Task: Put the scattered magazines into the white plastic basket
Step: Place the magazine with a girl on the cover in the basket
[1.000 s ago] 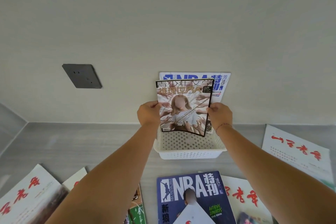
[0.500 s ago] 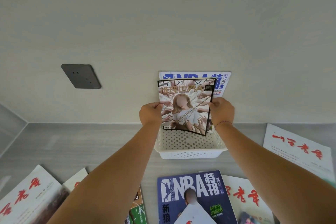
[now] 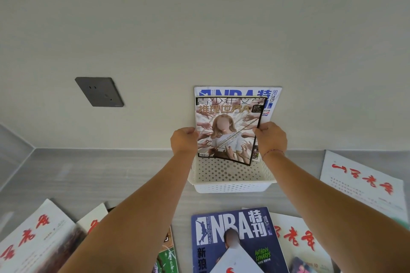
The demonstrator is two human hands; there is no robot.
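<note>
the glossy black-bordered magazine with a pale illustrated cover (image 3: 228,128) has sunk slightly lower toward the white perforated plastic basket (image 3: 230,186), and the right hand (image 3: 270,138) now grips a little higher on its edge.

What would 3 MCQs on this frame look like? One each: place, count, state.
1. Where does the white basket stand?
A. against the wall
B. at the counter's near edge
C. on the floor

2. How many magazines stand in the basket?
A. none
B. two
C. five

3. How is the front magazine held?
A. by one hand
B. by both hands at its side edges
C. by nobody, flat on the counter

Key: 1 A, it sits on the counter at the wall's foot. 2 B, the held one and the NBA magazine behind it. 3 B, the left hand and right hand grip its sides.
</note>
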